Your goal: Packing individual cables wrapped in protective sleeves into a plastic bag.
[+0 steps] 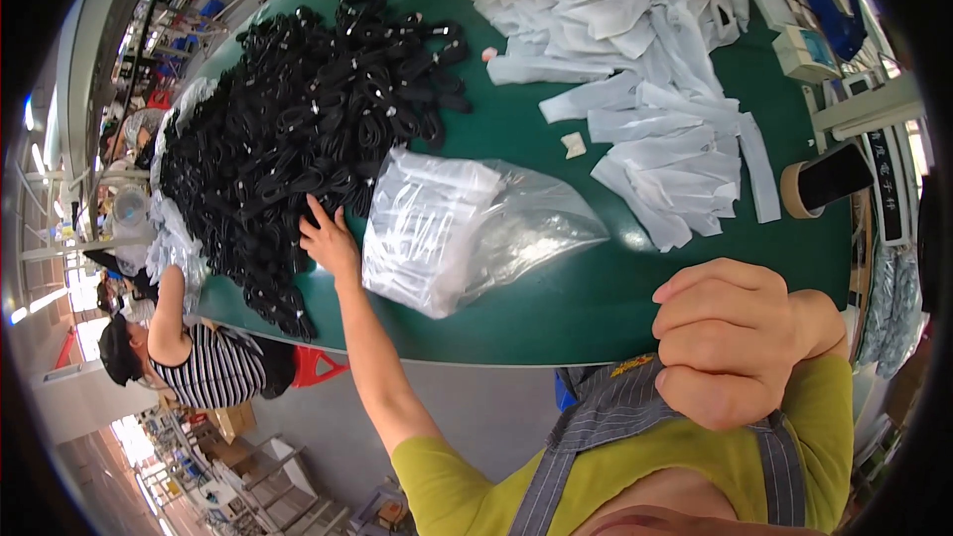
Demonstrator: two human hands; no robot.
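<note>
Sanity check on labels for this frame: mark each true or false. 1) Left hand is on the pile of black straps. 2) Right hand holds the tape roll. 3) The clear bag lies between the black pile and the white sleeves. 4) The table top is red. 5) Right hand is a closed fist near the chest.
1) True. The left hand rests with fingers spread at the edge of the black straps.
2) False. The right hand is nowhere near the tape roll, which sits at the table's right edge.
3) True. The clear bag lies between the pile and the white sleeves.
4) False. The table is green.
5) True. It is clenched; whether it holds anything cannot be seen.
</note>
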